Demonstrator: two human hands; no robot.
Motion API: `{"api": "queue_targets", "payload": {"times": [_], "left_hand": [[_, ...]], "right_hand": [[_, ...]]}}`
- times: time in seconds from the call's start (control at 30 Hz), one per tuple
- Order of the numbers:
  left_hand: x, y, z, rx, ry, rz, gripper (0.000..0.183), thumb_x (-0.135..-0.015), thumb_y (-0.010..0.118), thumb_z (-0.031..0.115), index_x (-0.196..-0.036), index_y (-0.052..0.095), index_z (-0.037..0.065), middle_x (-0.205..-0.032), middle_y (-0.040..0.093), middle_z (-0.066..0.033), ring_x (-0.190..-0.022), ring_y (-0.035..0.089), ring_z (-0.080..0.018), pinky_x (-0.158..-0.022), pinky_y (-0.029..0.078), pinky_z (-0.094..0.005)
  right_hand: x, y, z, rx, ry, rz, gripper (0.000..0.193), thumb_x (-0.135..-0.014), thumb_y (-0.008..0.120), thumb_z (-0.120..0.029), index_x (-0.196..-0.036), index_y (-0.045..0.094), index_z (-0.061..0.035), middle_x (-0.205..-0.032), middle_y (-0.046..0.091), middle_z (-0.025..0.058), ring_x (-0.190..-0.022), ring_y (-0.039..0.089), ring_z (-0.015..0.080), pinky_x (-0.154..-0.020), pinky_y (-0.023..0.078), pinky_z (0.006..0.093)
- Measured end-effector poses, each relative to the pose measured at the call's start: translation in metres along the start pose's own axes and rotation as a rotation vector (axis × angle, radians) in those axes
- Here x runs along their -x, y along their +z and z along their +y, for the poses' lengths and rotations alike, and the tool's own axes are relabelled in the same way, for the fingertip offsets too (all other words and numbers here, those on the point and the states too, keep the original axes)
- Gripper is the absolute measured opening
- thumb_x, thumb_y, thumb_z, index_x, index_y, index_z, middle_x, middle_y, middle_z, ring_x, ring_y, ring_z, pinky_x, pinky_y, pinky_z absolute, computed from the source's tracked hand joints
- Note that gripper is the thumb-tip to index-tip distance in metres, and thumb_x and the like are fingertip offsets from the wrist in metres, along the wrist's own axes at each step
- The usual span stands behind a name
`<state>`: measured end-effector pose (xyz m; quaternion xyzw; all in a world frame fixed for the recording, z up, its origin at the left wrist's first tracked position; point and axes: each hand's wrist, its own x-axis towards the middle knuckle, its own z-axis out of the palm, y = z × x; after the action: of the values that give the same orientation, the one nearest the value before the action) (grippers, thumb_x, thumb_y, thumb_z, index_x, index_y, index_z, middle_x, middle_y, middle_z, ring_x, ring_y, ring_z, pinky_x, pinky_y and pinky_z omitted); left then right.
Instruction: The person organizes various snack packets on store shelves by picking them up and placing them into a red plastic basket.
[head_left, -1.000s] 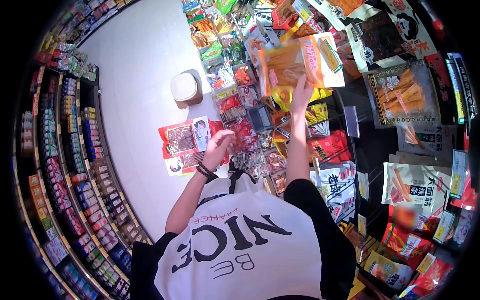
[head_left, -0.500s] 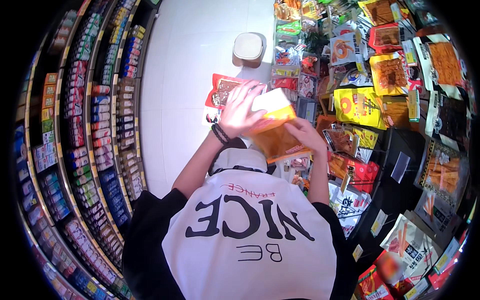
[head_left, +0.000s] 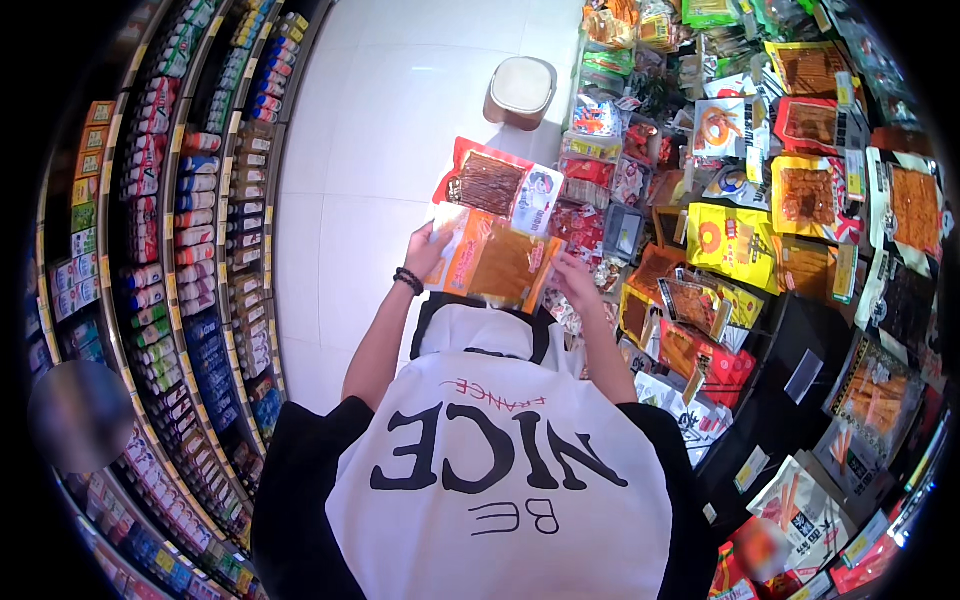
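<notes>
An orange snack packet (head_left: 492, 262) with a clear window over flat brown food is stretched between my two hands in front of my chest. My left hand (head_left: 428, 252) grips its left edge, thumb on the front. At the opposite edge, my right hand (head_left: 578, 282) pinches the packet's right side. Just beyond it is a red and white snack packet (head_left: 490, 180) with dark brown strips showing through its window. The orange packet overlaps its near edge; I cannot tell what supports the red one.
Shelves of bottles (head_left: 200, 215) and small boxes line the left. To the right, a rack holds many snack bags, among them a yellow bag (head_left: 735, 245). A rounded bin-like container (head_left: 521, 90) with a pale top stands on the white tiled floor (head_left: 370, 150) ahead.
My left hand has come off the packet's face and moved to its left edge. The orange packet now lies flatter, its front facing up. The red packet shows more fully.
</notes>
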<state>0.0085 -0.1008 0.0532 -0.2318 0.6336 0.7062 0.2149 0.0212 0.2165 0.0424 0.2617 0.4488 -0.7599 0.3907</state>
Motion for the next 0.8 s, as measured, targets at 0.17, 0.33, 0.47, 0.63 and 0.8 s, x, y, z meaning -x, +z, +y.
{"api": "queue_targets", "payload": {"times": [0.17, 0.33, 0.47, 0.63, 0.8], "left_hand": [[-0.059, -0.012, -0.030, -0.359, 0.175, 0.211, 0.025, -0.082, 0.058, 0.014, -0.102, 0.057, -0.001, -0.085, 0.064, -0.0107, -0.071, 0.060, -0.0150, -0.066, 0.048, -0.0300], [-0.104, -0.010, -0.031, -0.521, 0.137, 0.272, 0.025, -0.082, 0.053, 0.016, -0.100, 0.056, -0.001, -0.089, 0.063, -0.0188, -0.081, 0.062, -0.0270, -0.070, 0.048, -0.0352], [-0.130, -0.030, -0.048, -0.660, 0.047, 0.207, 0.022, -0.081, 0.050, 0.012, -0.097, 0.057, -0.001, -0.092, 0.062, -0.0205, -0.086, 0.061, -0.0319, -0.076, 0.047, -0.0377], [-0.137, -0.031, -0.041, -0.771, 0.044, 0.118, 0.028, -0.079, 0.047, 0.014, -0.105, 0.054, 0.007, -0.097, 0.060, -0.0233, -0.093, 0.056, -0.0399, -0.080, 0.045, -0.0468], [-0.131, -0.027, -0.020, -0.892, 0.098, 0.077, 0.034, -0.081, 0.047, 0.014, -0.114, 0.050, 0.011, -0.097, 0.060, -0.0228, -0.092, 0.057, -0.0395, -0.080, 0.046, -0.0472]], "right_hand": [[-0.051, 0.014, 0.012, 0.181, -0.186, 0.376, 0.017, -0.088, 0.051, -0.017, -0.099, 0.057, -0.0065, -0.084, 0.057, -0.0020, -0.066, 0.052, 0.0082, -0.060, 0.042, 0.0219], [-0.088, 0.023, 0.007, 0.152, -0.345, 0.516, 0.022, -0.086, 0.050, -0.012, -0.104, 0.056, -0.0004, -0.084, 0.060, 0.0026, -0.068, 0.053, 0.0086, -0.058, 0.041, 0.0192], [-0.084, 0.037, 0.026, 0.106, -0.526, 0.674, 0.021, -0.086, 0.048, -0.007, -0.103, 0.056, 0.0019, -0.085, 0.062, 0.0055, -0.067, 0.054, 0.0090, -0.059, 0.042, 0.0194], [-0.054, 0.034, 0.064, 0.282, -0.521, 0.761, 0.017, -0.082, 0.047, -0.002, -0.095, 0.058, 0.0028, -0.080, 0.063, 0.0075, -0.071, 0.057, 0.0109, -0.062, 0.044, 0.0226], [-0.033, 0.004, 0.106, 0.522, -0.457, 0.728, 0.017, -0.083, 0.047, -0.004, -0.093, 0.059, 0.0015, -0.079, 0.063, 0.0069, -0.072, 0.059, 0.0124, -0.064, 0.046, 0.0245]]}}
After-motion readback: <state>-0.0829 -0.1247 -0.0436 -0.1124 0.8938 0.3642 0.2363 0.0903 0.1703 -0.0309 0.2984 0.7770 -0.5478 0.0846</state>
